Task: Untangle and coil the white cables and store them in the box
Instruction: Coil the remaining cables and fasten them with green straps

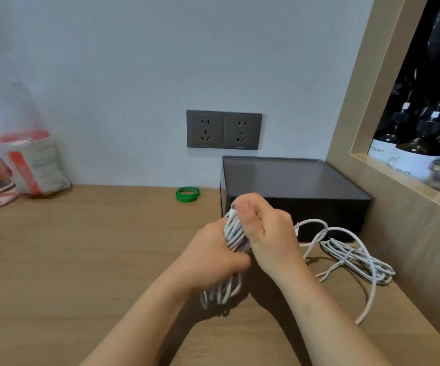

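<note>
Wooden desk (pixel 81 260), seen from above, with both forearms reaching in from the bottom edge.

Left hand (pixel 213 256): fingers wrapped round the middle of a coil (pixel 233 233) of white cable, held upright above the desk. The lower loops hang out below the palm.

Right hand (pixel 269 233): fingers curled, thumb pressed over the top of the same coil. The two hands touch each other there.

A strand runs from behind the right hand to the loose cable (pixel 353 256), which lies in a tangled heap on the desk to the right, just in front of the box. One end curves toward the near edge.

Box (pixel 292 186): black and low, with a flat top, set in the back right corner against the wall. It is right behind the hands. Cannot tell if the top is a lid or a tray.

Green band (pixel 188 194): a small ring on the desk, left of the box, near the wall.

Two grey sockets (pixel 224 129) on the wall above.

Far left: a clear plastic bag (pixel 28 162), blurred, with something red-topped inside.

Right: dark bottles (pixel 411 151) in a wood-framed recess.
</note>
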A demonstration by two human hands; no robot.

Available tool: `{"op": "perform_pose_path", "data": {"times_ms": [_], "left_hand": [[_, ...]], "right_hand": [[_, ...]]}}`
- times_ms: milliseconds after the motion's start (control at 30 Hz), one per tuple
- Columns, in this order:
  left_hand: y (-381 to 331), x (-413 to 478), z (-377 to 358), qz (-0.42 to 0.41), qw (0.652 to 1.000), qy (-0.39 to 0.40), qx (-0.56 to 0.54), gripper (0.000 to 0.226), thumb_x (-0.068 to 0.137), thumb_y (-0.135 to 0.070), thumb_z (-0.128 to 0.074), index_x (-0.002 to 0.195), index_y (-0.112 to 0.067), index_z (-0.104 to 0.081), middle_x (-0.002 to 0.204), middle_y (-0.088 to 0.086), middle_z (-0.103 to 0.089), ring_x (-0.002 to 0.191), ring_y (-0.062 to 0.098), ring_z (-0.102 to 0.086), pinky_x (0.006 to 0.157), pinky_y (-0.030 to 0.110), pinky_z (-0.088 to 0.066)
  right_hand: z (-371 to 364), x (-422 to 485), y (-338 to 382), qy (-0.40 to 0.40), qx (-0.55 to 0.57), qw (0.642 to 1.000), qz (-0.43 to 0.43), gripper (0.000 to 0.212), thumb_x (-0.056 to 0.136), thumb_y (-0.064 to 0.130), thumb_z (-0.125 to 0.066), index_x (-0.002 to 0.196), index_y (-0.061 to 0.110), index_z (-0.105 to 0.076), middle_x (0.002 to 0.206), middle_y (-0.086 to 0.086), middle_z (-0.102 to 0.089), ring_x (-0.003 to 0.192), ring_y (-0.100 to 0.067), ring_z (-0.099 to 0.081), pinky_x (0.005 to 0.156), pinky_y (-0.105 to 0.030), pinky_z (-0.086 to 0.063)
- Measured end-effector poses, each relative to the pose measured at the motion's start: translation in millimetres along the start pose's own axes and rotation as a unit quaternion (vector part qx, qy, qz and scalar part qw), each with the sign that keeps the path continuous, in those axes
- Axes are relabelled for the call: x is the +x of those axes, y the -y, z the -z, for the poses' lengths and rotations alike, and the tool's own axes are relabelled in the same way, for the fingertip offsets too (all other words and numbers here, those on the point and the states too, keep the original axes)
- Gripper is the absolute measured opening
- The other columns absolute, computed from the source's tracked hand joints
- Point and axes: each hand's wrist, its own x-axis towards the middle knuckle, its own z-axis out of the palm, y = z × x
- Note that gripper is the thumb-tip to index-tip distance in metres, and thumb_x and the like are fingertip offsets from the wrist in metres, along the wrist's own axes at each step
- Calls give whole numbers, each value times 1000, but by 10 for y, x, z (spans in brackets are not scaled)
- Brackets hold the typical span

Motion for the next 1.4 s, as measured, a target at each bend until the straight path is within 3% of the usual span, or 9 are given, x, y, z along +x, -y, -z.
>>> {"op": "perform_pose_path", "data": {"times_ms": [133,300,433,700,800,900,1000,1133,1400], "left_hand": [[-30,-30,-18,-29,999,17,-1,30,71,-14,-64,98,-18,-54,82,4,-62,73,19,-61,69,40,-54],[-40,-16,-44,10,995,-43,92,40,79,-20,-69,103,-17,-36,84,-2,-59,77,19,-64,68,36,-52],[-57,-12,-137,6,976,-127,179,43,78,-27,-68,100,-22,-31,85,-6,-59,80,20,-63,68,34,-52],[-53,-57,-219,-28,967,-164,191,46,83,-26,-64,101,-30,-22,92,-9,-55,90,21,-63,70,30,-49],[-66,-43,-150,-36,976,-164,139,40,80,-20,-65,101,-27,-31,90,-8,-62,86,21,-63,68,32,-50],[-40,-18,-19,-11,985,-154,72,39,77,-9,-63,104,-24,-38,88,-11,-58,82,12,-61,65,24,-49],[22,-6,101,16,988,-155,8,43,75,-2,-64,103,-26,-42,89,-10,-58,77,2,-56,58,13,-45],[95,30,179,25,986,-161,-42,46,74,-7,-72,99,-36,-46,95,-9,-61,85,7,-60,71,26,-51],[98,10,265,3,979,-191,-75,45,72,-17,-79,101,-32,-49,92,-10,-62,78,4,-62,71,23,-52]], "right_hand": [[37,10,20,4,13,1000,-13,44,83,64,-24,82,30,-52,67,9,-57,69,-10,-57,66,-38,-49],[-7,10,25,-65,21,998,-8,32,91,46,-33,66,29,-44,57,9,-46,60,-8,-49,49,-16,-34],[-14,11,23,-101,45,993,-29,36,96,23,-43,61,31,-38,55,10,-41,59,1,-47,48,-9,-32],[-32,12,76,-101,63,992,-41,32,97,19,-43,64,21,-47,57,5,-46,61,-1,-48,49,-10,-33],[27,12,130,-76,110,990,-45,29,97,35,-42,82,15,-57,69,4,-58,71,-4,-52,56,-11,-38],[117,15,106,1,139,989,-47,36,82,65,-32,97,38,-49,84,20,-57,81,9,-54,67,-11,-46],[211,36,69,95,119,986,-65,9,91,50,-42,95,46,-49,84,16,-60,76,10,-56,63,-13,-45],[279,54,53,154,103,979,-84,20,94,25,-53,98,45,-53,78,7,-67,68,5,-60,62,-16,-45],[335,45,15,205,93,966,-129,20,92,42,-48,92,32,-66,64,15,-57,64,1,-55,63,-18,-43]]}}
